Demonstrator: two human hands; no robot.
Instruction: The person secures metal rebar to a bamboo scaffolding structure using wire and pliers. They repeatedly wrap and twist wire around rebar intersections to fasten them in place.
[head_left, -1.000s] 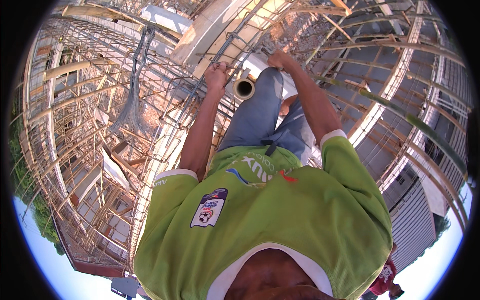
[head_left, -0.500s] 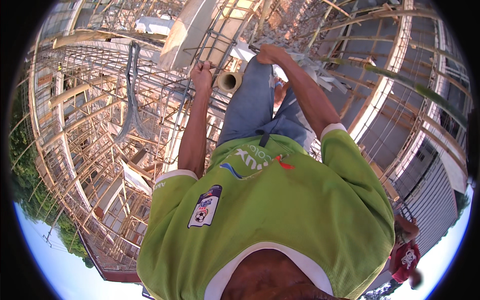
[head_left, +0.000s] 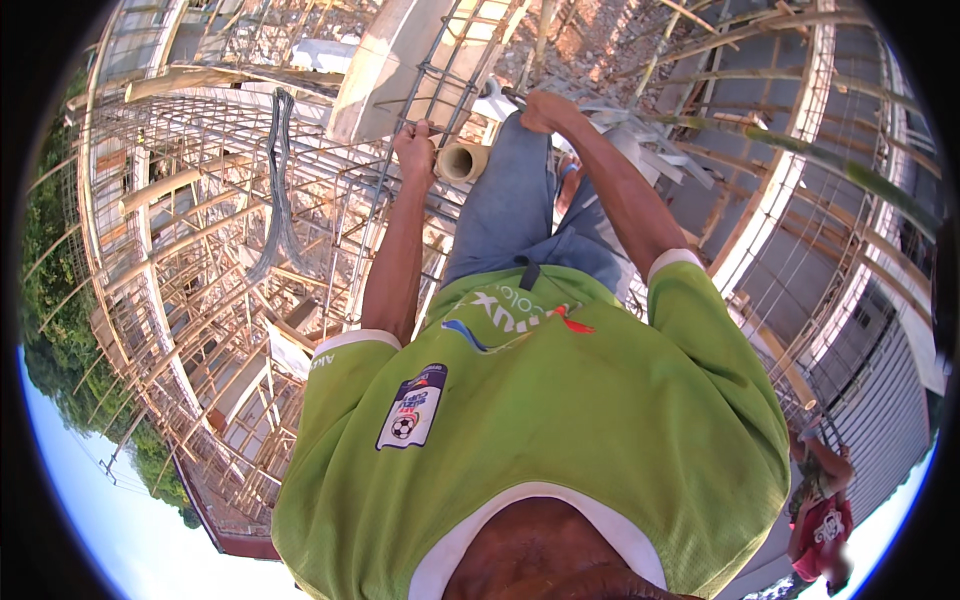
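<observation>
We see the two hands apart from each other. The left hand (head_left: 414, 152) has its fingers curled in at the near left edge of the rebar cage (head_left: 440, 72), thin steel rods joined by crosswise ties; we cannot tell whether it grips a rod or something finer. The right hand (head_left: 547, 112), by the bent knee, is closed around a slim dark tool (head_left: 514, 97), of which only the end shows.

The cage runs away from us on the far side of the left hand, with a smooth, pale, flat-faced beam (head_left: 372, 75) along its left. Between the hands, just right of the left one, sits a thick-walled tan tube (head_left: 462, 162); its round open mouth faces us, and its depth is lost in shade. Farther left hangs a bundle of grey wire (head_left: 279, 190), pinched in the middle and splayed at the bottom.

A smooth greenish bamboo pole (head_left: 870, 180) crosses on the right, beyond which ribbed grey sheeting (head_left: 890, 465) is cut off. A co-worker (head_left: 826, 528) at the right edge is partly blurred.
</observation>
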